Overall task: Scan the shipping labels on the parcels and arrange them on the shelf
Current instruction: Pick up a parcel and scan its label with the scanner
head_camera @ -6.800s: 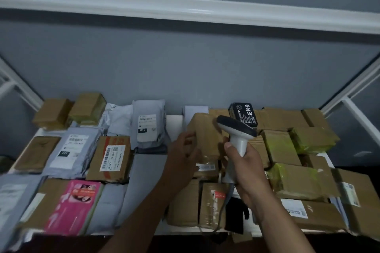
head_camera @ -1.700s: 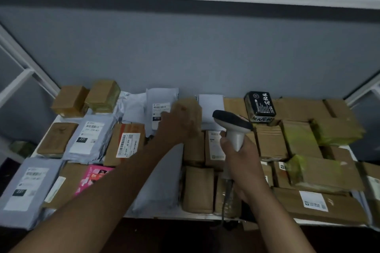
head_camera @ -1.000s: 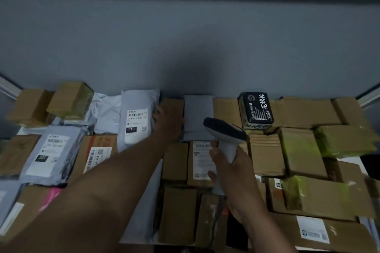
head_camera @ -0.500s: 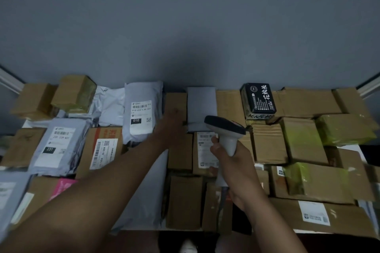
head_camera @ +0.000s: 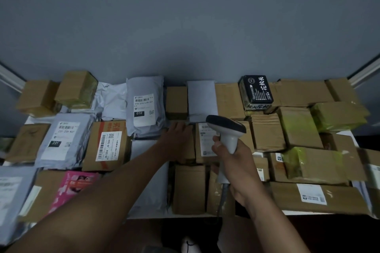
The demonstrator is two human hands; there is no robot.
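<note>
Facing the packed shelf (head_camera: 144, 214), we judge ourselves between scans: our left hand (head_camera: 176, 135) lies flat, fingers straight, on a brown parcel (head_camera: 188, 148) mid-shelf, our right hand (head_camera: 232, 160) clamped round the scanner (head_camera: 227, 131); next, aim at the label (head_camera: 206, 139) just beside.

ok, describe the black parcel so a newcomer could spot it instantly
Start at the grey back wall behind the shelf and follow the rear row of parcels rightward. The black box rests on brown cartons there, tilted. It alone is black, with white Chinese lettering.
</note>
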